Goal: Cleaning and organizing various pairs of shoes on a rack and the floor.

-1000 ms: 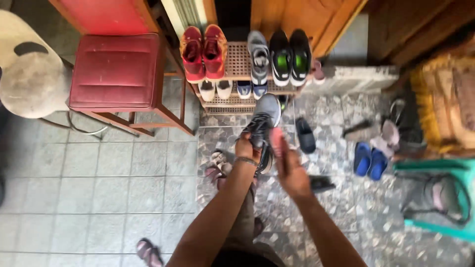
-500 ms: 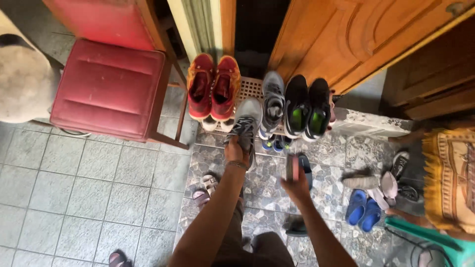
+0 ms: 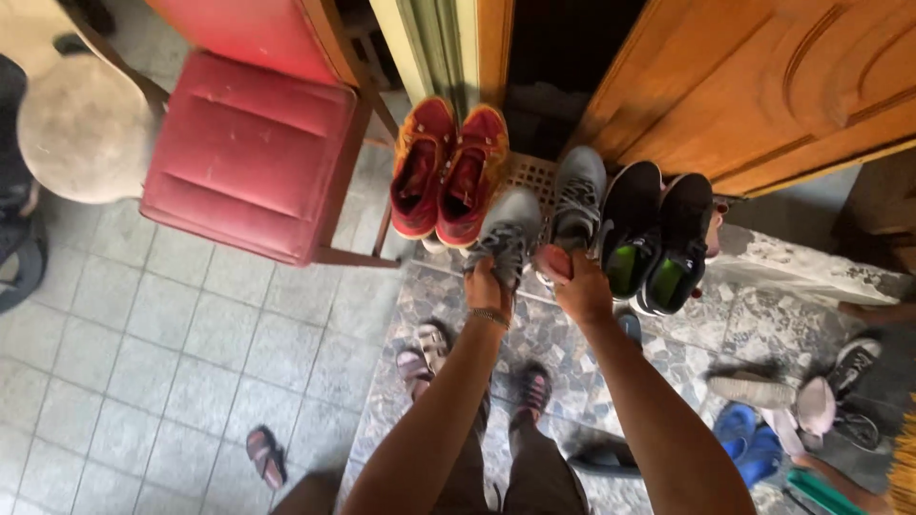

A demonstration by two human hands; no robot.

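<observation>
Head view, looking down. Far left of the hands: round stool (image 3: 84,129), then red chair (image 3: 253,153) with wood frame, both well apart from the hands. On the grey tiles below-left of the left hand, a lone sandal (image 3: 264,457). Just up-left of the left hand, red shoes (image 3: 448,172) sit as a pair on the rack (image 3: 530,174), toes pointing away. Left hand (image 3: 487,286), bracelet at the wrist, is clamped on the heel of a grey shoe (image 3: 507,234); the shoe points away from the person, toe at the rack, just right of the red pair and touching or nearly touching it. Below the left forearm, pink sandals (image 3: 425,351) on the patterned floor. The two hands are close side by side, not touching. Right hand (image 3: 579,286) is closed on a small pink thing (image 3: 553,259); cannot tell what it is. It sits at the heel of the second grey shoe (image 3: 577,195), which stands on the rack just above that hand. Right of the right hand, black shoes (image 3: 654,234) with green insoles, side by side on the rack. Behind, a wood door (image 3: 763,86). Far lower right of the right arm: blue sandals (image 3: 749,443) and loose footwear (image 3: 811,391) on the floor, well apart from the hands.
</observation>
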